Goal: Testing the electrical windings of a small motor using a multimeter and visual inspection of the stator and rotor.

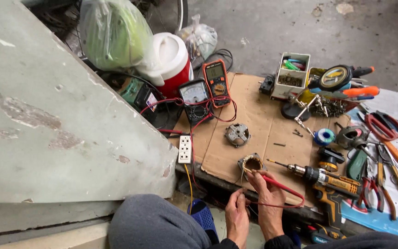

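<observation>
My right hand [268, 193] holds a red test probe [279, 183] whose tip points at a small motor stator with copper windings [251, 163] on the cardboard sheet [254, 124]. My left hand [237, 213] sits just below it, fingers pinched on a thin wire or dark probe near the stator's lead. Red leads run back to an analog multimeter [194, 97] beside an orange digital multimeter [216, 78]. A round metal motor plate [237, 134] lies further up the cardboard.
A yellow cordless drill [328, 182] lies right of my hands. Pliers, scissors and cutters [383, 152] crowd the right side, with a parts box [291, 69] and tape measure [335, 77]. A white power strip [184, 149], red-and-white jug [171, 62] and concrete slab [47, 115] stand left.
</observation>
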